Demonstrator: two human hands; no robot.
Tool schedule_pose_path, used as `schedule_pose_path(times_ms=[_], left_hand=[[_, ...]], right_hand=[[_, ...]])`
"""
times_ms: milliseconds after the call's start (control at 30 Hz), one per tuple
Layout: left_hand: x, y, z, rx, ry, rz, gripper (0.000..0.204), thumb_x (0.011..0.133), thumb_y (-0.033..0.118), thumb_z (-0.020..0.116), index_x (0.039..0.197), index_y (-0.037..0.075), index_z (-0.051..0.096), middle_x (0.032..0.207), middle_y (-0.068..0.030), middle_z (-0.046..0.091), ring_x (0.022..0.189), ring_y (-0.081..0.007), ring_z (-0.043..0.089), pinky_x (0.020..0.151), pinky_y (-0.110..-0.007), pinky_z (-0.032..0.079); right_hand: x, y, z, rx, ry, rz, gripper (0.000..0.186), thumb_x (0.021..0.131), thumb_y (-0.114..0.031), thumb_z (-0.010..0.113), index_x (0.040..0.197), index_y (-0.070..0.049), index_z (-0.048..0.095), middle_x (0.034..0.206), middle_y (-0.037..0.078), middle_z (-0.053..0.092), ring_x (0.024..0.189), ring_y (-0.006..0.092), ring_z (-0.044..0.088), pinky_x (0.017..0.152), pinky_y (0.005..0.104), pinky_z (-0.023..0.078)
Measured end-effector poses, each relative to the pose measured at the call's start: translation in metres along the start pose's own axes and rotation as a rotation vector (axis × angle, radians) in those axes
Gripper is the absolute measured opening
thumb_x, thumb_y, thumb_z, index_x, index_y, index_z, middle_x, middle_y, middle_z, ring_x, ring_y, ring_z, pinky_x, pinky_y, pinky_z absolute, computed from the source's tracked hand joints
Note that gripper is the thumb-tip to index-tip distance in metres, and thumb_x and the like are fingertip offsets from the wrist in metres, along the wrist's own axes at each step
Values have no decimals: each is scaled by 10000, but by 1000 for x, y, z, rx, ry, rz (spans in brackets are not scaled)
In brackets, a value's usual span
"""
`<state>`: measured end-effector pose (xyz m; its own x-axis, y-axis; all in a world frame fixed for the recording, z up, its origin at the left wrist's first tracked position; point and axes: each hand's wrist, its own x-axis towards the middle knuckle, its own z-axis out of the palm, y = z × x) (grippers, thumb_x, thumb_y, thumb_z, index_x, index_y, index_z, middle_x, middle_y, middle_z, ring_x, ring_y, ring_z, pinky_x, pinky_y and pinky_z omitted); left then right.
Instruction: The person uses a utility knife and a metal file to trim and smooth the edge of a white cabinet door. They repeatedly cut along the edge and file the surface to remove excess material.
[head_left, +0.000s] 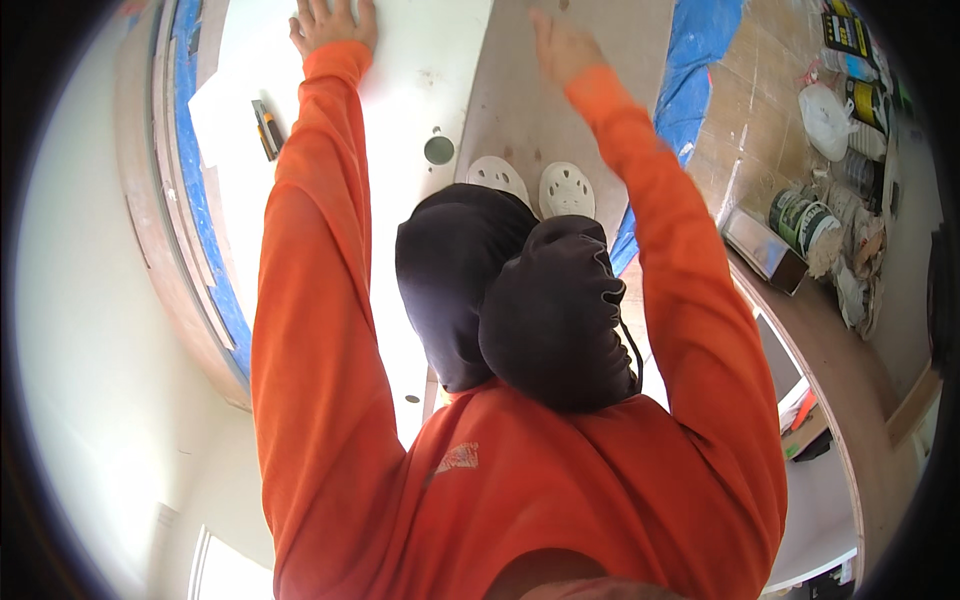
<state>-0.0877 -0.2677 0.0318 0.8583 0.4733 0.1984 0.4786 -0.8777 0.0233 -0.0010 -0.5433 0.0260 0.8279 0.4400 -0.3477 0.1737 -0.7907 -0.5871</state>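
My left hand (335,28) lies flat with fingers spread on a large white panel (410,60). Nothing is in that hand. On the panel, beside my left forearm, rests a utility knife (267,130) with a black and orange handle. A round grey-green spot (438,151), either a hole or a small disc, shows nearer the panel's right edge. My right hand (565,48) is over the brownish-grey surface (510,110) right of the panel. It is blurred, with one finger partly stretched out; whether it holds anything I cannot make out.
My white clogs (567,190) stand below my hands. Blue sheeting (690,60) runs along the right side. Farther right are a tub (800,222), a white plastic bag (826,120), a shiny metal box-shaped piece (764,248) and several containers. More blue sheeting (222,290) edges the left side.
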Motion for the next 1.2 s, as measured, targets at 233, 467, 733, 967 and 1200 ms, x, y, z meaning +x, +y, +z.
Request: schedule_pose_path(times_ms=[233, 467, 733, 967, 1200], left_hand=[[-4, 8, -7, -35, -41, -17, 565, 983, 369, 387, 1514, 237, 246, 1573, -130, 201, 1438, -376, 173, 1139, -558, 165], [-2, 9, -7, -35, -43, -9, 562, 983, 367, 388, 1513, 234, 254, 1573, -131, 200, 1435, -377, 180, 1142, -548, 162], [-3, 8, -9, -22, -61, -7, 554, 986, 350, 380, 1514, 236, 254, 1576, -128, 193, 1436, -372, 179, 1147, -534, 160], [-2, 5, -8, 14, -44, 2, 552, 988, 350, 375, 1515, 240, 251, 1576, -121, 199, 1438, -370, 174, 1147, -537, 158], [-1, 7, -4, -17, -41, -4, 547, 984, 343, 378, 1510, 246, 262, 1571, -122, 213, 1436, -369, 177, 1145, -550, 150]], right_hand=[[-72, 22, 26, 131, -55, -152, 446, 1009, -387, 363, 1125, -15, 580, 926, 310, 623, 866, 472, 613, 791, 521, 469], [-106, 28, 24, 444, 94, -317, 206, 969, -219, 497, 979, -19, 544, 787, 177, 578, 714, 404, 572, 653, 452, 460], [-103, 19, 49, 426, 8, -307, 201, 969, -221, 496, 976, -21, 515, 796, 203, 569, 730, 416, 566, 624, 476, 443], [-101, 8, 49, 257, -21, -102, 337, 1003, -320, 418, 955, -7, 534, 751, 274, 593, 739, 481, 572, 637, 530, 443], [-23, -10, 20, 218, 143, -90, 351, 1000, -355, 408, 1063, -56, 579, 817, 294, 617, 804, 502, 588, 672, 558, 458]])
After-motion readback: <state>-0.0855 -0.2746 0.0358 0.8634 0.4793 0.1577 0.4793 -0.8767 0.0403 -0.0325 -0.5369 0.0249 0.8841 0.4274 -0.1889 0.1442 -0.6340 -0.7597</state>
